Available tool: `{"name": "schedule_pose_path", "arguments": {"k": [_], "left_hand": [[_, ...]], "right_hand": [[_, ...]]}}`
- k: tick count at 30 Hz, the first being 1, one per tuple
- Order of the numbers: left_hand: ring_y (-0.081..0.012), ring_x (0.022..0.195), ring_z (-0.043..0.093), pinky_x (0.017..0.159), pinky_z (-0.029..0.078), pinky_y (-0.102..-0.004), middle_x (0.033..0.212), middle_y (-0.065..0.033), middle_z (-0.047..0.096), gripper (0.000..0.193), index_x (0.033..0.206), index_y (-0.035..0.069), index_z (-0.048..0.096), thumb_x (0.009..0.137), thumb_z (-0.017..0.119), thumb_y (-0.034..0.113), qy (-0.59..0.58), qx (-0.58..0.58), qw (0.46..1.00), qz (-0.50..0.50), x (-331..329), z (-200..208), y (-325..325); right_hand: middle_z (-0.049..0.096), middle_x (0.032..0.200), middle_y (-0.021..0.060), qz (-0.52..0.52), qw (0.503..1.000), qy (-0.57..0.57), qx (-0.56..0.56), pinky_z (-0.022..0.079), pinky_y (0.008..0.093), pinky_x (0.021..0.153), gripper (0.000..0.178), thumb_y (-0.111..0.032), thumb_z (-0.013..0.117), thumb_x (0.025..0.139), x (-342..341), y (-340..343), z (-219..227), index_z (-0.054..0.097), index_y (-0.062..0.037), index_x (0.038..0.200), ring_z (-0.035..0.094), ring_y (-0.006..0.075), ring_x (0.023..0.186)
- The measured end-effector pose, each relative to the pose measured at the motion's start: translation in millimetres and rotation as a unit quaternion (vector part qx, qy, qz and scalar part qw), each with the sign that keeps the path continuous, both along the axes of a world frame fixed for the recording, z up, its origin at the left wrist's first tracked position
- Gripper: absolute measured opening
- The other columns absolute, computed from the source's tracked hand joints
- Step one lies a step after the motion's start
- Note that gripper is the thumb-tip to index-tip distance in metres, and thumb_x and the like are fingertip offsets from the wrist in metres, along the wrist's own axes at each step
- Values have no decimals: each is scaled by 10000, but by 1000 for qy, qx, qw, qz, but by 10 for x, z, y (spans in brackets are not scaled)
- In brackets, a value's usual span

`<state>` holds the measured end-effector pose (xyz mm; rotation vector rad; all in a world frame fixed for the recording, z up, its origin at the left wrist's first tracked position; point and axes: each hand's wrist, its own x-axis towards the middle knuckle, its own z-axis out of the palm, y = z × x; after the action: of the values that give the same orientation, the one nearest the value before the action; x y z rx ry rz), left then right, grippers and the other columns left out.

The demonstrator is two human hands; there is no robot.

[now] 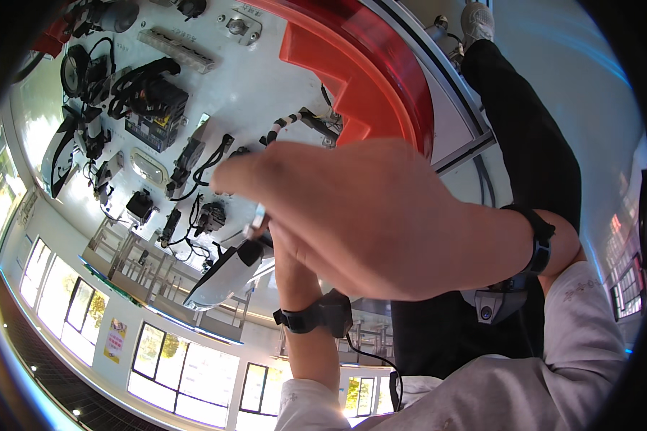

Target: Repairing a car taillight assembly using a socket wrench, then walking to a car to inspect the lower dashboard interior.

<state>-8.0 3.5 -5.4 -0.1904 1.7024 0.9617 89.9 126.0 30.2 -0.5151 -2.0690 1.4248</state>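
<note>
While the white table (pixel 266 86) carries a wide red curved panel (pixel 381 65) along its far edge, we see our right hand (pixel 366 215) spread large across the middle, fingers curled and pinched on a small light-coloured piece (pixel 257 215) (too small to make out). Beneath it our left hand (pixel 287 251) is mostly hidden, so we cannot tell its grip; a black-and-white part (pixel 223 276) lies touching it. Black cabled parts (pixel 147 93) crowd the table's left side. A small black connector (pixel 212 215) sits near the pinched piece.
</note>
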Motion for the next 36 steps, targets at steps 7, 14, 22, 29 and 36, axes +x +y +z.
{"name": "schedule_pose_path", "arguments": {"k": [7,14,22,29,36], "left_hand": [[-71,704,560,637,435,-209,805,-39,640,265,951,-43,612,910,635,218,-9,36,999,39,67,-28,76],[-85,679,521,664,417,-225,769,-19,615,205,873,-19,621,906,630,183,3,30,999,24,45,3,37],[-77,700,520,667,412,-214,788,-18,605,181,890,-5,610,904,632,174,40,51,995,74,29,42,85],[-86,676,495,636,397,-221,784,-31,577,215,994,-35,589,922,607,167,73,104,988,92,-66,203,140],[-123,684,501,646,407,-246,795,-68,577,269,1049,-71,590,925,600,167,1,146,988,55,-106,-64,-93]], "right_hand": [[571,700,107,91,989,-90,-77,470,315,434,576,-72,772,529,-9,586,18,451,50,991,628,227,563],[594,815,155,156,954,-249,-61,482,375,581,393,36,594,807,-176,834,29,469,-29,1174,619,306,680],[584,798,142,124,973,-182,-65,483,359,605,365,44,599,801,-302,828,72,507,-26,1146,602,304,681],[582,745,75,81,994,-66,-41,492,291,537,408,-14,699,705,-186,489,247,579,-23,1095,616,209,610],[526,610,113,-21,992,44,-115,474,347,423,173,-131,583,755,-48,-474,227,549,19,675,574,261,461]]}}
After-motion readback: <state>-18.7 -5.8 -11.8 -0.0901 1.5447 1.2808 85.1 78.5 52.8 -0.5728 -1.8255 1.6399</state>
